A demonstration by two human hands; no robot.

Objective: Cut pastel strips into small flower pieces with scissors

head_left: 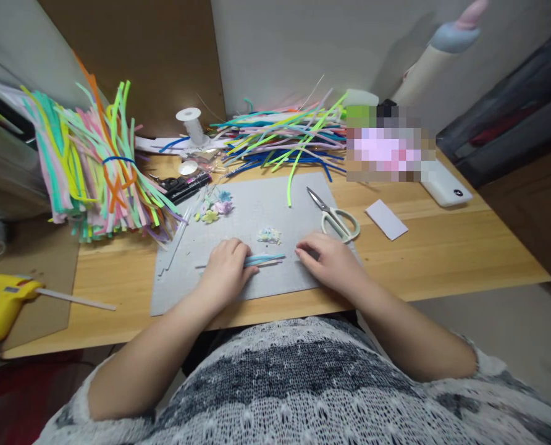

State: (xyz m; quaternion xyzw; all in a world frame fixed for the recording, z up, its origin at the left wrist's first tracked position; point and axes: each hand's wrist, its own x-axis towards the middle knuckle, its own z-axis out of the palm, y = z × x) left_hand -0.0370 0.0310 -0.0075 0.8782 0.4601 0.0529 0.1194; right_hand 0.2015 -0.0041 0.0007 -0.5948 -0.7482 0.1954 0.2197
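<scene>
My left hand (228, 269) is closed over a few thin pipe cleaners (266, 258), light blue and pale pink, lying along the grey cutting mat (243, 232). Their ends stick out to the right past my thumb. Just beyond those ends, my right hand (330, 259) rests at the mat's right side, fingers loosely curved with a gap between thumb and forefinger, and I see nothing in it. A small heap of pale clippings (269, 235) lies between and beyond my hands. Scissors (335, 216) with pale handles lie behind my right hand, blades slightly parted.
Small pastel flowers (215, 207) sit at the mat's back left. A big pipe-cleaner bundle (94, 164) stands left, with loose pipe cleaners (285, 133) behind. A yellow glue gun (7, 303), a white spool (192, 127), a white card (386, 219) and a white device (446, 185) surround the mat.
</scene>
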